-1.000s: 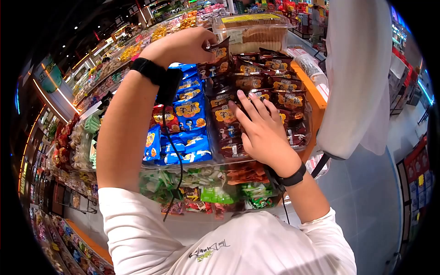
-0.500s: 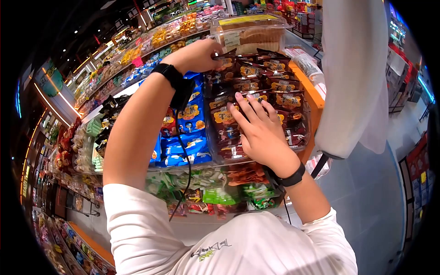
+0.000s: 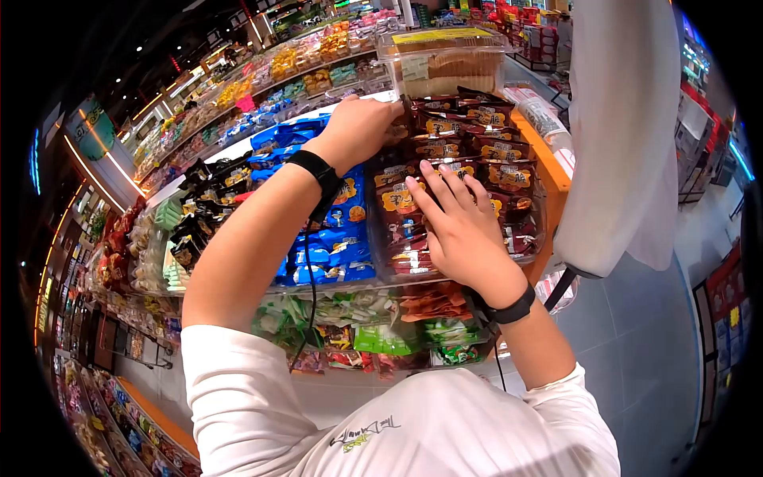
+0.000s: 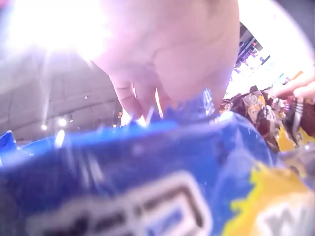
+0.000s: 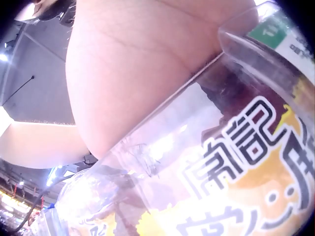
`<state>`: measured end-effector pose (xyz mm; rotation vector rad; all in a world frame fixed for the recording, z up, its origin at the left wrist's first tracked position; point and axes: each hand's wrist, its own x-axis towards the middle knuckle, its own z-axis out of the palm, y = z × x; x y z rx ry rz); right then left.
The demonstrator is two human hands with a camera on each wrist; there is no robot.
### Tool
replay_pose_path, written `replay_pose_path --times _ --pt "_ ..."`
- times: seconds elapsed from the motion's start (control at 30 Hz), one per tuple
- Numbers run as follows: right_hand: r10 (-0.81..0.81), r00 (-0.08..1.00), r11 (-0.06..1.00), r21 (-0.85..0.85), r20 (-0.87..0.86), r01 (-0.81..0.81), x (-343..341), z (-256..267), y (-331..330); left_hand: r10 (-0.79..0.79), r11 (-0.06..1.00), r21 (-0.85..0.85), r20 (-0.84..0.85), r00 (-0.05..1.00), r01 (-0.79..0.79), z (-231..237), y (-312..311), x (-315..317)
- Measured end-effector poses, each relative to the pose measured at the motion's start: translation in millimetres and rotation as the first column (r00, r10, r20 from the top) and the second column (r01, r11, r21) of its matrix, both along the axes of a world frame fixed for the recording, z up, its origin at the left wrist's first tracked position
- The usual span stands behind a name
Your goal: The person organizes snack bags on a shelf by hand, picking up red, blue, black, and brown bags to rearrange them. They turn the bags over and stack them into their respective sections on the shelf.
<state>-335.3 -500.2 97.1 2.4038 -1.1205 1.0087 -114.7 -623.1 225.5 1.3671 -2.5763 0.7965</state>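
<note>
At the far left corner of the brown packets [image 3: 439,149], my left hand [image 3: 362,131] reaches down with its fingertips hidden, so any grip cannot be made out. In the left wrist view this hand [image 4: 172,49] is beyond a close blue packet [image 4: 118,182], its fingers pointing down. My right hand [image 3: 465,230] rests spread and palm down on the nearer brown packets. The right wrist view has the heel of that hand [image 5: 147,64] above a packet with large printed characters [image 5: 246,162]; its fingers are out of sight there.
Blue packets [image 3: 338,246] lie left of the brown ones, with black packets [image 3: 208,199] further left. A clear box of brown food [image 3: 449,67] stands behind. A white hanging cover [image 3: 616,143] is at the right. Green packets [image 3: 381,338] sit on a lower level in front.
My left hand has lowered the brown packet it held raised at the far corner, and has then moved slightly nearer. My right hand has stayed on the packets.
</note>
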Motion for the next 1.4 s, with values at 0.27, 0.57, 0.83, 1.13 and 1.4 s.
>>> replay_pose_path --times 0.27,0.57,0.83,1.13,1.4 --pt "-0.003 0.999 0.999 0.036 -0.033 0.004 1.0 2.3 1.9 -0.126 0.991 0.025 -0.104 0.987 0.129 -8.0 0.0 4.4" --pt "-0.045 0.999 0.999 -0.014 -0.026 0.045 2.6 3.2 1.7 0.015 0.924 0.377 -0.215 0.976 0.068 6.6 61.0 6.0" --pt "-0.169 0.986 0.982 -0.088 -0.008 0.168 -4.4 19.1 -23.8 -0.037 0.922 0.380 -0.103 0.994 0.074 -12.6 45.2 6.5" --pt "-0.233 0.971 0.970 -0.083 -0.052 0.228 -10.7 13.5 -29.4 0.024 0.933 0.326 -0.479 0.878 0.152 63.1 66.0 17.7" --pt "-0.218 0.975 0.972 -0.103 -0.048 0.212 -12.6 8.0 -32.3 0.022 0.982 0.187 -0.182 0.983 0.013 60.3 53.3 -16.5"
